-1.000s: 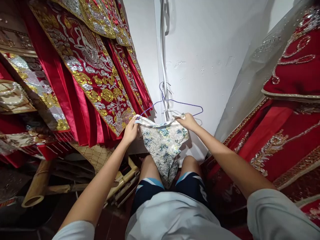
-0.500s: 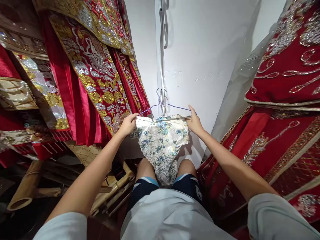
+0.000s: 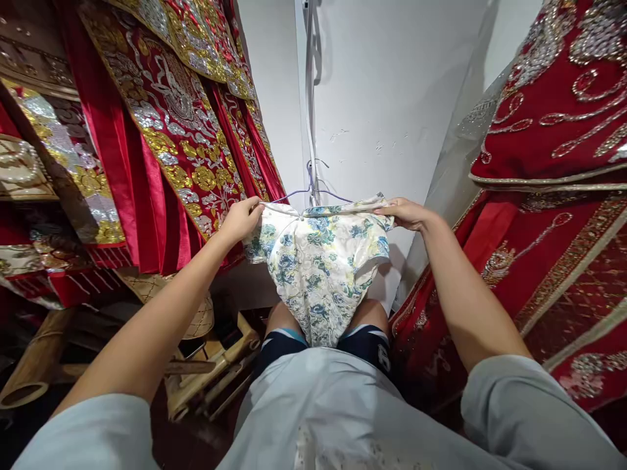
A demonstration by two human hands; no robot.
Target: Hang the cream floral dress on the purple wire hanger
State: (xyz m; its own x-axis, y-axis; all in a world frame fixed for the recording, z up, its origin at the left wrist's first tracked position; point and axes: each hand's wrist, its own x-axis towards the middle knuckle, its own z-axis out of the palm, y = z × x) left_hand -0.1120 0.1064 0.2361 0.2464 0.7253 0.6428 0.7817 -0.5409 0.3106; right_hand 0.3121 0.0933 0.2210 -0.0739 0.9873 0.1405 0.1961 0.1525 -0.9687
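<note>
A white garment with blue and green flowers (image 3: 318, 261) hangs spread out between my hands, over my knees. My left hand (image 3: 243, 219) pinches its left shoulder. At the opposite shoulder, my right hand (image 3: 402, 212) is closed on the cloth, fingers pointing inward. A thin purple wire hanger (image 3: 337, 196) shows above the neckline, its hook beside a white upright pole; the hanger's ends are hidden by the cloth.
Red costumes with gold and silver sequins (image 3: 181, 111) hang at the left. Beaded red cloth (image 3: 553, 143) fills the right side. A white wall (image 3: 382, 85) stands ahead. Bamboo furniture (image 3: 220, 365) is at the lower left, near my legs.
The garment is spread wider and sits slightly higher. My right hand has moved outward, from the hanger's end onto the shoulder cloth. My left hand has shifted slightly left and up.
</note>
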